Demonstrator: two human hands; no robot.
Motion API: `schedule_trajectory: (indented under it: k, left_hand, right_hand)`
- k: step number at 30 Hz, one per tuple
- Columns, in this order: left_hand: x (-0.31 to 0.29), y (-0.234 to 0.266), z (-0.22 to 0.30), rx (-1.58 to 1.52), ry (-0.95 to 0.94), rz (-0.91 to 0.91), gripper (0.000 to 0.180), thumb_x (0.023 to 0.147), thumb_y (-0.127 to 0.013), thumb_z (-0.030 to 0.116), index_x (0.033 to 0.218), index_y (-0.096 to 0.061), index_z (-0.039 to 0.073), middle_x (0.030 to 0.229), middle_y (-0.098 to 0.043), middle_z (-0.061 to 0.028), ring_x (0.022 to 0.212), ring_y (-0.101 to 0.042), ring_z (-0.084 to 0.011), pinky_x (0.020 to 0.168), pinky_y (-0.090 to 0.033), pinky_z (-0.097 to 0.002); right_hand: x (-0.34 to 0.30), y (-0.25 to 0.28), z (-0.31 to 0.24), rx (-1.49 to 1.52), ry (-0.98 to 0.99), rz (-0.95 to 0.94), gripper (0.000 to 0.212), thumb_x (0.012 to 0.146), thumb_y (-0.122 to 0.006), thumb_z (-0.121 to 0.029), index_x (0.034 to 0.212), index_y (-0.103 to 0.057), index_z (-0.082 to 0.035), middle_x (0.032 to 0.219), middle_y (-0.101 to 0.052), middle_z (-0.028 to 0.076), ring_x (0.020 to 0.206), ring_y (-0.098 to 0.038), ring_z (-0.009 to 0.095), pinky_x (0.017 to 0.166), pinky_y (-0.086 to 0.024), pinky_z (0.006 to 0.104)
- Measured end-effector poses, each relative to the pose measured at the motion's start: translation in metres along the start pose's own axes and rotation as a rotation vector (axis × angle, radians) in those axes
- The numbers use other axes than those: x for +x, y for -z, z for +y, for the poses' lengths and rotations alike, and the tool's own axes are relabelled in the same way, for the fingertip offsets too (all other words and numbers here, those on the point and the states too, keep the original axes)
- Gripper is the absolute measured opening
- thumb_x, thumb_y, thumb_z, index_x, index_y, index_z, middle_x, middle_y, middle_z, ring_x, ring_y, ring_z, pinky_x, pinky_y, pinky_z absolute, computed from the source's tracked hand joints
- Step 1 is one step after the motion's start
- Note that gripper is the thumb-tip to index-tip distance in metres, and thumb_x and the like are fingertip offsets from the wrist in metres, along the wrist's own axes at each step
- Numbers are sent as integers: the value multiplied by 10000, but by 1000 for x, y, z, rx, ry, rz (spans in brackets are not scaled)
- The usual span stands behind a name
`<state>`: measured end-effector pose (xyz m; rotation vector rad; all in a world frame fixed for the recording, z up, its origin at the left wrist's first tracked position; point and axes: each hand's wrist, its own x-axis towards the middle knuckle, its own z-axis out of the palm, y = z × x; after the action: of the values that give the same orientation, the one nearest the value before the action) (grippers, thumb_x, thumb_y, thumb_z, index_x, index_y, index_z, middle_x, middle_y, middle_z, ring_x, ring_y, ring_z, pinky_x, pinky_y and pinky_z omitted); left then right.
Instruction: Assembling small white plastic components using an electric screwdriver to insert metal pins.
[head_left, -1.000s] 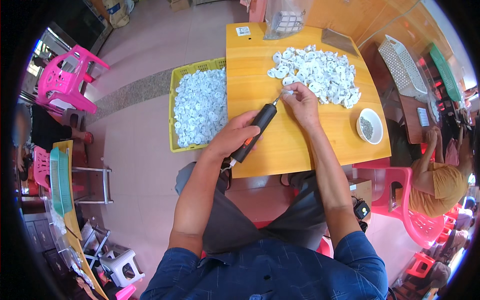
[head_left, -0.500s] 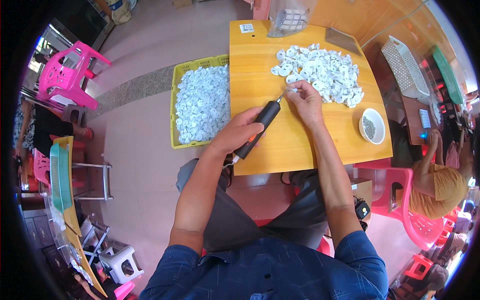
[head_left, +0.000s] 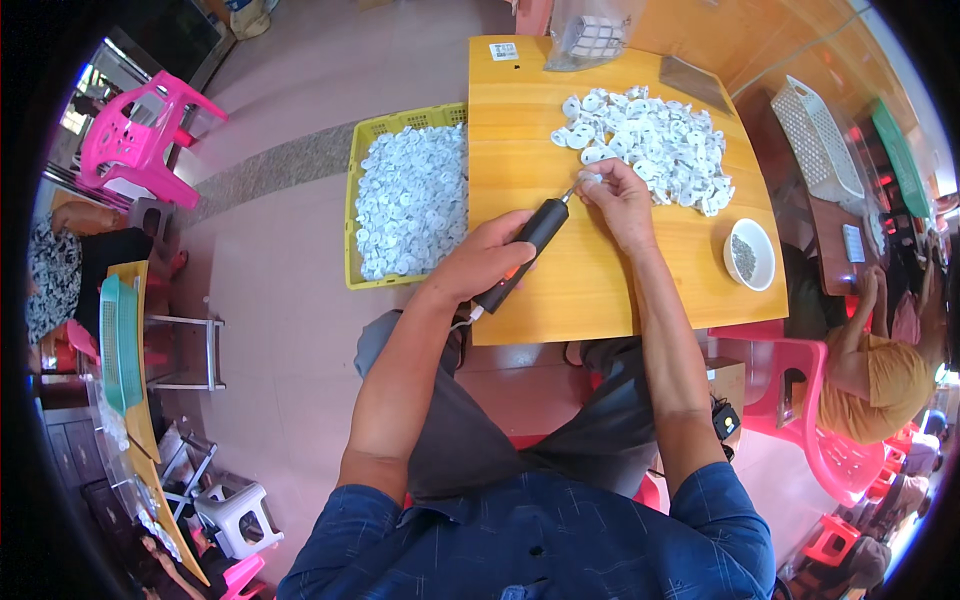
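A yellow table (head_left: 510,120) is set on a tiled floor (head_left: 270,300). Over its near half, a black driver (head_left: 540,232) is clamped in the left hand (head_left: 490,260), its tip slanted toward a white part (head_left: 592,179), which is pinched between thumb and fingers of the right hand (head_left: 622,208); whether the two are touching cannot be told. Grey pieces (head_left: 743,258) are held in a bowl (head_left: 766,262) to the right, and a yellow crate (head_left: 353,225) beside the table is loaded with white discs (head_left: 413,200). Beyond the hands a white pile (head_left: 655,145) is spread, and farther back a clear bag (head_left: 595,40) is seen
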<state>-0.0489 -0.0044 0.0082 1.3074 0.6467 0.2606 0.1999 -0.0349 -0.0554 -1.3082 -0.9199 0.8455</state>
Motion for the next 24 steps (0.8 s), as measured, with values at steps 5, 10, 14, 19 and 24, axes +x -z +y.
schedule_trajectory:
  k: [5, 10, 14, 19, 24]
  left_hand:
    - [2, 4, -7, 24, 0, -1, 503, 937, -564, 174, 1416, -477, 49, 918, -602, -48, 719, -584, -97, 646, -511, -241]
    - [-1, 3, -2, 19, 13, -25, 515, 940, -568, 203, 1419, -470, 43, 929, -604, -58, 739, -596, -110, 674, -528, -262]
    - [0, 3, -4, 24, 9, -25, 515, 940, -570, 217, 1415, -473, 42, 929, -607, -62, 732, -604, -115, 672, -532, -271]
    - [4, 5, -9, -31, 21, -30, 491, 933, -568, 217, 1382, -495, 33, 920, -614, -62, 692, -611, -117, 651, -536, -264]
    - [6, 1, -7, -50, 31, -37, 476, 925, -569, 205, 1361, -504, 27, 907, -617, -63, 701, -614, -117, 648, -539, -261]
  right_hand:
    - [-2, -5, -5, 43, -24, -20, 103, 902, -663, 38, 986, -648, -19, 850, -671, 26, 690, -599, 60, 601, -475, 199]
    - [-2, -8, -5, 77, -23, -9, 100, 918, -643, 44, 1008, -632, 2, 824, -663, 29, 711, -610, 75, 618, -489, 210]
    - [-2, -8, -5, 47, -39, -1, 97, 920, -644, 41, 1006, -636, -2, 823, -663, 26, 707, -608, 74, 618, -488, 210]
    - [-1, -8, -3, 42, -18, -16, 93, 922, -647, 33, 1007, -640, -4, 813, -661, 18, 700, -602, 67, 613, -476, 203]
    - [-1, -1, -2, 1, -40, -36, 107, 935, -629, 31, 1026, -629, -27, 882, -662, 6, 768, -613, 68, 665, -499, 199]
